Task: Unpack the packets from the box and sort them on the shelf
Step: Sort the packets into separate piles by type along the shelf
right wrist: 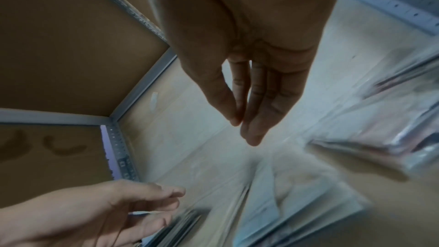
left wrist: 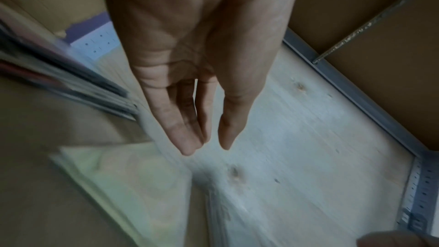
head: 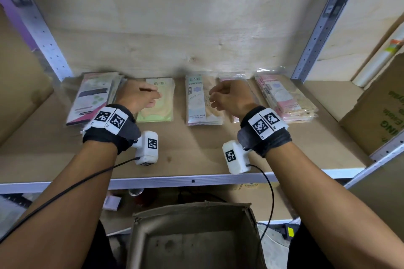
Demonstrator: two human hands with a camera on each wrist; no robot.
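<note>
Several piles of packets lie in a row on the shelf board [head: 196, 150]: a pink-and-black pile [head: 91, 98], a green packet [head: 157, 105], a blue-and-beige pile [head: 202, 102] and a pink pile [head: 286, 98]. My left hand [head: 153, 96] hovers over the green packet [left wrist: 133, 185] and holds nothing. Its fingers [left wrist: 187, 138] hang nearly straight. My right hand [head: 213, 99] hovers between the blue-and-beige pile [right wrist: 297, 194] and another pink packet [head: 231, 79], also holding nothing, its fingers [right wrist: 251, 131] relaxed. The cardboard box [head: 196, 236] stands below me, and no packets show inside it.
Grey metal uprights [head: 314, 35] frame the shelf, with a plywood back wall [head: 175, 17]. A brown carton [head: 378, 107] stands on the right neighbouring shelf and cardboard [head: 19, 94] on the left. The front strip of the board is bare. Small items lie on the floor under the shelf.
</note>
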